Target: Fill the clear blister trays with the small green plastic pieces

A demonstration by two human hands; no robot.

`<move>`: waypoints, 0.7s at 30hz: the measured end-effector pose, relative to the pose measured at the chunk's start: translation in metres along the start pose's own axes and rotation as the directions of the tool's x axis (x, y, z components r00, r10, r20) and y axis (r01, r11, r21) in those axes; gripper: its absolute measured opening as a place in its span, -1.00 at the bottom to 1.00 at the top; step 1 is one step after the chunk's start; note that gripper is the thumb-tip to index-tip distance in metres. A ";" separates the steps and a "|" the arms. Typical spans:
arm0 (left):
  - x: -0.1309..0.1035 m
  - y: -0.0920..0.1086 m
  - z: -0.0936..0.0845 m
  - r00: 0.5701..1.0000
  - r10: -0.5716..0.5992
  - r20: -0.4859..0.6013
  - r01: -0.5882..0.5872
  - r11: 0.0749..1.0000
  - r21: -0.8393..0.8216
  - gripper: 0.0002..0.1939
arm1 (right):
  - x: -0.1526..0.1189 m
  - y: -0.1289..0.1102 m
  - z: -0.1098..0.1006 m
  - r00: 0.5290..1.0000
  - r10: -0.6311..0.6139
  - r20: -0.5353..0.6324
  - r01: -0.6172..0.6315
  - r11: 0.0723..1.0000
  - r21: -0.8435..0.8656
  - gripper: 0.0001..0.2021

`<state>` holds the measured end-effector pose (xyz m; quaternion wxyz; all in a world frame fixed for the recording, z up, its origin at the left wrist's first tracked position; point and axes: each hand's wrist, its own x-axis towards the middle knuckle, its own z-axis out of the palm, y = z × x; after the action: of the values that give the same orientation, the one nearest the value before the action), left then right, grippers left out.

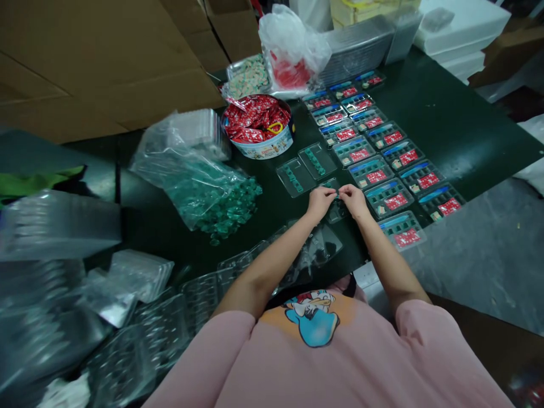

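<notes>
My left hand [321,202] and my right hand [353,200] meet over a small clear tray [336,213], fingertips pinched close together. Whatever lies between them is too small to make out. Just beyond, two clear trays [309,182] each hold a row of green pieces [315,162]. To the right stand rows of filled trays [395,199] with red packets, blue sticks and green pieces. On the left, a heap of green pieces [229,209] spills from a plastic bag [187,170].
A round tin [267,148] of red packets is behind, beside a white bag [293,45] and a tray of pale pieces [249,78]. Stacked clear trays [63,224] line the left and front edge. Cardboard boxes [106,62] rise at the back left.
</notes>
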<state>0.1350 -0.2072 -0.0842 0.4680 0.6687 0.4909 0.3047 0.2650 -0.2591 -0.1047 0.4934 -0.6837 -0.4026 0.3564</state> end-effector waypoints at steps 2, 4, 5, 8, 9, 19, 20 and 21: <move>-0.002 0.000 0.001 0.999 0.052 0.016 -0.053 0.997 0.051 -0.87 | -0.004 -0.001 0.000 0.999 -0.041 -0.011 0.040 0.995 -0.090 -0.90; -0.003 0.000 0.002 0.995 0.088 0.038 -0.091 0.992 0.085 -0.85 | -0.008 -0.005 0.000 0.997 -0.080 -0.012 0.077 0.982 -0.171 -0.88; -0.003 0.000 0.002 0.994 0.096 0.054 -0.101 0.990 0.103 -0.85 | -0.010 -0.008 0.000 0.995 -0.096 -0.010 0.092 0.974 -0.205 -0.87; -0.003 -0.004 0.003 0.987 0.116 0.115 -0.134 0.977 0.164 -0.86 | -0.015 -0.011 0.001 0.992 -0.124 -0.001 0.119 0.951 -0.284 -0.82; -0.003 -0.006 0.004 0.983 0.123 0.134 -0.146 0.973 0.180 -0.86 | -0.016 -0.011 0.001 0.991 -0.133 0.003 0.128 0.943 -0.308 -0.80; -0.010 -0.005 0.003 0.970 0.119 0.211 -0.164 0.964 0.210 -0.74 | -0.020 -0.004 0.005 0.981 -0.185 0.059 0.190 0.849 -0.493 -0.66; -0.010 -0.005 -0.007 0.968 0.131 0.213 -0.179 0.958 0.222 -0.70 | -0.020 -0.003 0.005 0.978 -0.196 0.067 0.203 0.840 -0.503 -0.66; -0.011 -0.005 -0.021 0.968 0.147 0.203 -0.196 0.948 0.250 -0.68 | -0.020 -0.003 0.004 0.975 -0.211 0.075 0.219 0.833 -0.507 -0.66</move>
<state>0.1112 -0.2102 -0.0803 0.3876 0.7911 0.4226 0.2128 0.2523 -0.2751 -0.1014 0.3274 -0.7376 -0.5610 0.1844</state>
